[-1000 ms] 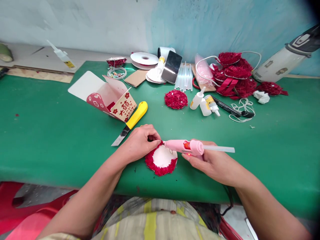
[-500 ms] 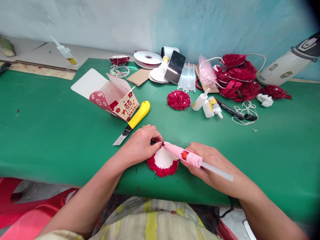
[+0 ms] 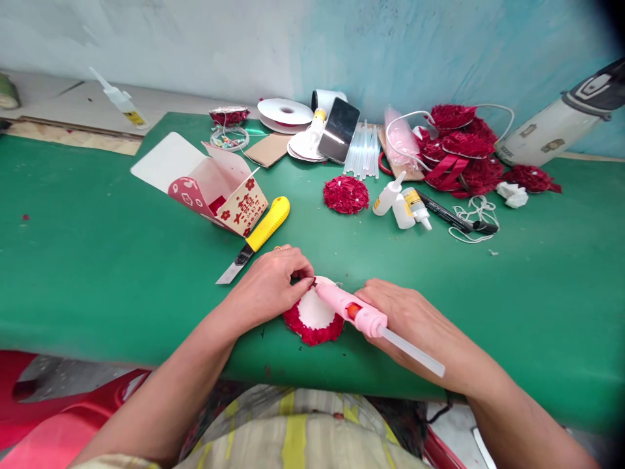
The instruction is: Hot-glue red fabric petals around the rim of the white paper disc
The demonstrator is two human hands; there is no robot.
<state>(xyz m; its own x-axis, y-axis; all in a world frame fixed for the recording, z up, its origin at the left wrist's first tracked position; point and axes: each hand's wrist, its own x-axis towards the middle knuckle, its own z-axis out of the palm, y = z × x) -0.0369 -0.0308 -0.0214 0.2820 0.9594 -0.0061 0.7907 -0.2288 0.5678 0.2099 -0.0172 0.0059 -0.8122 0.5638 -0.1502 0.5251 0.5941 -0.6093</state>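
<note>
A round white disc (image 3: pixel 316 309) edged with crumpled red ribbon (image 3: pixel 315 337) lies flat near the table's front edge. At its upper left rim, my left hand (image 3: pixel 278 280) pinches a small bit of the red ribbon between thumb and finger. My right hand (image 3: pixel 390 309) grips a pink hot glue gun (image 3: pixel 349 304), its handle mostly hidden by the fingers. The gun's tip points at the rim, close to my left fingertips; whether it touches cannot be made out. A clear glue stick (image 3: pixel 415 353) juts from its back.
Left of the disc lie a yellow utility knife (image 3: pixel 267 225), blade out, and an open printed box (image 3: pixel 234 202). A red rosette (image 3: pixel 346 194), small glue bottles (image 3: pixel 405 207) and a black marker (image 3: pixel 446 213) are beyond. A phone (image 3: pixel 338 130), glue sticks (image 3: pixel 362 151) and piled rosettes (image 3: pixel 459 146) line the back.
The glue gun has tilted, its back end and glue stick swinging down toward me while its tip stays by the rim. My left hand keeps its pinch. The view has shifted slightly.
</note>
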